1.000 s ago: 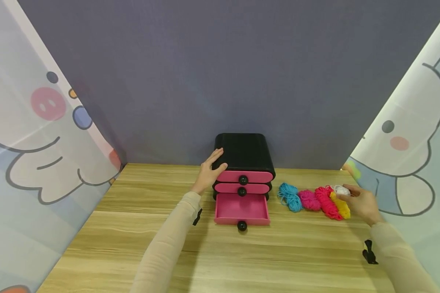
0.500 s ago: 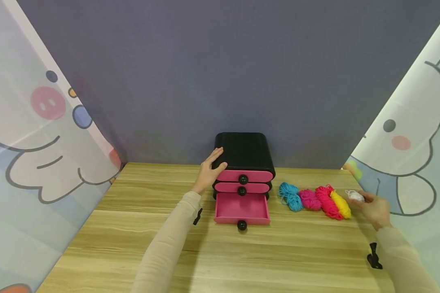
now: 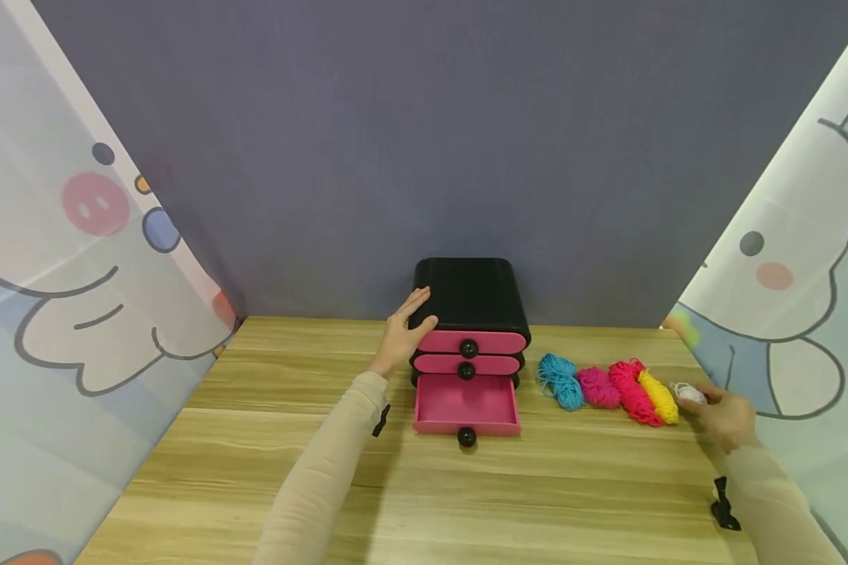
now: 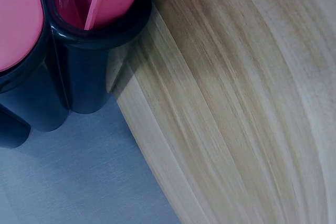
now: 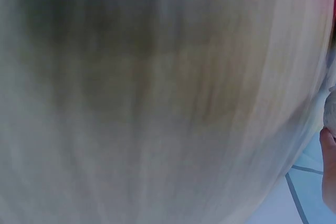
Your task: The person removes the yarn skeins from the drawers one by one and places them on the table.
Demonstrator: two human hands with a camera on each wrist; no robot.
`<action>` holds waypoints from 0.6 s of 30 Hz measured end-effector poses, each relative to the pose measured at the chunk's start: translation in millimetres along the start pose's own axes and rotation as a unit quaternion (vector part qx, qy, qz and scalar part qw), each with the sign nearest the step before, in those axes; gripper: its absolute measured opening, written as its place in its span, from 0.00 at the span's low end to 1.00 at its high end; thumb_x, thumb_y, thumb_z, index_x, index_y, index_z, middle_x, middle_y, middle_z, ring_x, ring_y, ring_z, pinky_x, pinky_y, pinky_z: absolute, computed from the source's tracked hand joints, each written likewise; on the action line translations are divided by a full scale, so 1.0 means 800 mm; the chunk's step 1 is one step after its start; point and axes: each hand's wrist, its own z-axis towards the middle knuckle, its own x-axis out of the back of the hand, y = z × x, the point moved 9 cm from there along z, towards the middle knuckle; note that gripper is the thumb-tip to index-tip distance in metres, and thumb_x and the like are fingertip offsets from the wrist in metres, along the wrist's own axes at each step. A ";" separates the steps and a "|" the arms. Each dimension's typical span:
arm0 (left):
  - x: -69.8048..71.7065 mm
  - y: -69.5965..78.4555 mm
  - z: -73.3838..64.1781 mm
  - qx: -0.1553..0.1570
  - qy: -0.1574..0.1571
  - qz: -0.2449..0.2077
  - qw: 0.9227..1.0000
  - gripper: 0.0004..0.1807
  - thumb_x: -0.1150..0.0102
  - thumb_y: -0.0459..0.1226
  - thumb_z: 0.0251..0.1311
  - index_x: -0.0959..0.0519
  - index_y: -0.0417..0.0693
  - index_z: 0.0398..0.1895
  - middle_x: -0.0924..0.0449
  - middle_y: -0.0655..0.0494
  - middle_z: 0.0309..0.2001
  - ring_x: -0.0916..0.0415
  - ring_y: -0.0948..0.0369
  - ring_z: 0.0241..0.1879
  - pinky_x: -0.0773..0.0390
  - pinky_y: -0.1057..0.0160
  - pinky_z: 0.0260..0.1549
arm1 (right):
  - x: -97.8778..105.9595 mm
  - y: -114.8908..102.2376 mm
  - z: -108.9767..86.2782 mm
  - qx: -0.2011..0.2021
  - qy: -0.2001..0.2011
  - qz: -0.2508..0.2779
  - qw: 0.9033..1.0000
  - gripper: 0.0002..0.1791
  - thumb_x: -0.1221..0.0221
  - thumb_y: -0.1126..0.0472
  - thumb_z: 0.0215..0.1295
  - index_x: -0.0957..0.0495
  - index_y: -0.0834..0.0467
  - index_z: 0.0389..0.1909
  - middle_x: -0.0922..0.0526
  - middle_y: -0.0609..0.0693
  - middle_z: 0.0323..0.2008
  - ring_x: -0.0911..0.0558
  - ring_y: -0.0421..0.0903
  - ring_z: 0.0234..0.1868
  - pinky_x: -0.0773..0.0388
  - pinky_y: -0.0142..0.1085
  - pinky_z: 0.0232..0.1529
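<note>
My left hand (image 3: 398, 336) rests on the left front corner of the black drawer cabinet (image 3: 469, 292), its fingers stretched over the top edge. The lowest pink drawer (image 3: 466, 399) is pulled out and bare inside; the two pink drawers above are closed. At the right end of the yarn row, my right hand (image 3: 728, 416) holds a small white yarn skein (image 3: 689, 393) between thumb and fingers, low over the table. To its left lies a yellow skein (image 3: 658, 396). In the right wrist view only a finger (image 5: 328, 166) and part of the white yarn (image 5: 330, 111) show, at the right edge.
Red (image 3: 634, 391), magenta (image 3: 598, 388) and blue yarn skeins (image 3: 561, 381) lie in a row between the cabinet and the yellow one. The wooden table (image 3: 254, 439) ends at a grey back panel (image 3: 311, 196), with printed curtains (image 3: 784, 235) on both sides.
My right hand has carried the white skein rightward and down, from over the yellow skein to the table at its right. My left hand has stayed on the cabinet.
</note>
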 end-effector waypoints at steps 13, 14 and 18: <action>-0.001 0.001 -0.001 0.003 -0.002 0.004 1.000 0.31 0.45 0.40 0.62 0.40 0.41 0.67 0.46 0.50 0.70 0.57 0.59 0.72 0.54 0.47 0.67 | -0.008 -0.002 0.002 0.015 -0.008 -0.012 1.000 0.33 0.46 0.51 0.63 0.36 0.76 0.57 0.36 0.78 0.55 0.33 0.70 0.50 0.35 0.55 0.46; 0.000 0.001 -0.002 0.001 -0.001 0.001 1.000 0.31 0.45 0.39 0.62 0.40 0.41 0.67 0.46 0.50 0.70 0.57 0.58 0.72 0.54 0.47 0.67 | -0.009 -0.003 0.002 0.017 -0.014 -0.009 1.000 0.34 0.46 0.51 0.63 0.37 0.76 0.57 0.37 0.78 0.55 0.33 0.70 0.50 0.35 0.55 0.46; 0.001 0.002 -0.002 -0.001 0.003 0.006 1.000 0.31 0.45 0.39 0.61 0.39 0.41 0.67 0.45 0.49 0.70 0.57 0.58 0.72 0.54 0.47 0.67 | -0.014 -0.004 0.003 0.030 -0.033 0.006 0.999 0.33 0.47 0.53 0.64 0.38 0.78 0.57 0.37 0.78 0.55 0.33 0.69 0.50 0.34 0.53 0.45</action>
